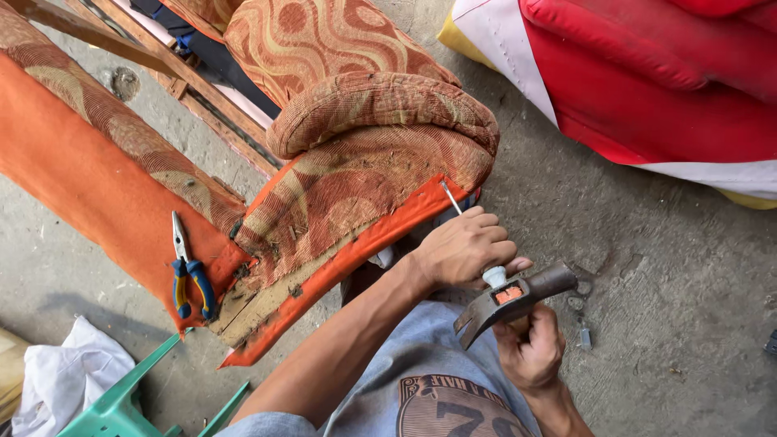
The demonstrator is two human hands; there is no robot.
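— How far along, judging by the sofa arm (356, 162)?

— Partway, probably. Orange edging strip (364, 243) already loose near the lower corner, bare wooden frame (243, 311) showing there. Further up, toward the rounded end, strip apparently fastened yet, patterned cover too.

— And the screwdriver (450, 197)?

— Gripped in the left hand (463, 247), fingers wrapped tight round the grip, white butt poking out at the back. Tip set against the upper end of the strip, right at the corner of the sofa arm.

— Pointing which way?

— Up and to the left in view, away from the body. Long axis slanting from the white butt, lower right, to the thin steel tip, upper left.

— Hammer (518, 295)?

— Held by the right hand (530, 348), fist closed round the handle just under the head. Head just beside the white butt, flat face to the right, claw down-left. Touching or not: hard to tell.

— Anything else?

— Blue-and-yellow pliers (190, 271) lying untouched on the orange cloth, well apart. Concrete floor (664, 283) beneath.
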